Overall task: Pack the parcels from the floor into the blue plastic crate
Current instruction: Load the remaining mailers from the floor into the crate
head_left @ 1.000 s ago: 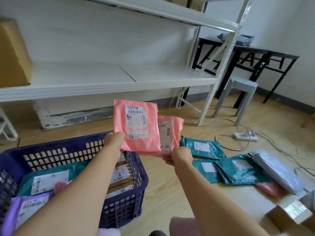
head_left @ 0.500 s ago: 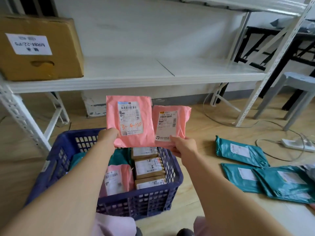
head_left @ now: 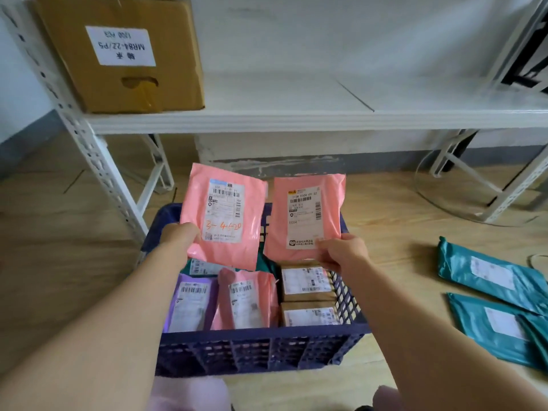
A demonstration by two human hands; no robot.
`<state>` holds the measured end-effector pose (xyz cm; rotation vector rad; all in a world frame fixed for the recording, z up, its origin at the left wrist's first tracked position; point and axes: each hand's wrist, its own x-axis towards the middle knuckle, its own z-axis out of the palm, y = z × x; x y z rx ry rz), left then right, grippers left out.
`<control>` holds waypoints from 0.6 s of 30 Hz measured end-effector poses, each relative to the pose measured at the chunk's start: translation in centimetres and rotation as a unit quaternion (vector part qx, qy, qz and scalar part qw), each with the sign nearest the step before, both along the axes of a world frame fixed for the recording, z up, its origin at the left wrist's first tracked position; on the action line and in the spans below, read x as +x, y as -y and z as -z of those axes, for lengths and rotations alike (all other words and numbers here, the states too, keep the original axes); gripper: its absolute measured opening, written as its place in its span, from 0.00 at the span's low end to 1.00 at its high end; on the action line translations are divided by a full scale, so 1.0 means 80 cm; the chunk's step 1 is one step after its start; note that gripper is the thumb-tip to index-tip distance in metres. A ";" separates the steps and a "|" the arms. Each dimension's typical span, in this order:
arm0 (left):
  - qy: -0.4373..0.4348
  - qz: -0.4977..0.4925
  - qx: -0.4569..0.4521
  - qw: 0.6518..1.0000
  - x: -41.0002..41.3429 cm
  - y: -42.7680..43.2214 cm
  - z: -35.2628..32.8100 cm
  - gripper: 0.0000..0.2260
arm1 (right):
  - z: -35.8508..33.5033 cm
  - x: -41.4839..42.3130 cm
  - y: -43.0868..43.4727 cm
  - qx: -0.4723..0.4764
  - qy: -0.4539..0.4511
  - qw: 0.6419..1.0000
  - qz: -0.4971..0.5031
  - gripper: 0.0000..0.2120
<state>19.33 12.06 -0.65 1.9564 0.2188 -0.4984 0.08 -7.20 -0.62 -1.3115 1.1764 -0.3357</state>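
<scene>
My left hand [head_left: 181, 237] grips the lower left corner of a pink parcel [head_left: 222, 215] with orange writing on its label. A second pink parcel [head_left: 305, 219] is pinched at its lower right edge by my right hand [head_left: 341, 253]. Both parcels are held upright, side by side, above the blue plastic crate [head_left: 261, 348]. Inside the crate lie a purple parcel [head_left: 191, 304], another pink parcel [head_left: 246, 301], two brown boxes [head_left: 307, 298] and a teal one partly hidden. Teal parcels [head_left: 492, 274] lie on the floor to the right.
A white metal shelf rack [head_left: 296, 117] stands right behind the crate, with a cardboard box [head_left: 124, 51] on its left end. Its slanted leg [head_left: 98, 161] comes down just left of the crate. A cable [head_left: 439, 209] loops on the wooden floor at the right.
Both hands have carried the two pink parcels leftward over the crate and spread them apart. The view has turned left and down, so the crate is now centred.
</scene>
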 end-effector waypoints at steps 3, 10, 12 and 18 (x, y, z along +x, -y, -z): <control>-0.018 -0.017 0.039 0.999 0.028 -0.028 0.018 0.23 | 0.012 0.020 -0.009 -0.004 -0.057 0.997 -0.049 0.14; -0.096 -0.042 0.050 0.993 0.036 -0.075 0.043 0.19 | 0.048 0.068 -0.044 0.033 -0.194 0.956 -0.218 0.08; -0.122 -0.036 0.071 0.989 0.045 -0.080 0.062 0.19 | 0.061 0.079 -0.055 0.035 -0.204 0.947 -0.246 0.07; -0.103 0.008 0.178 0.979 0.050 -0.060 0.084 0.20 | 0.095 0.113 -0.079 0.075 -0.237 0.913 -0.324 0.05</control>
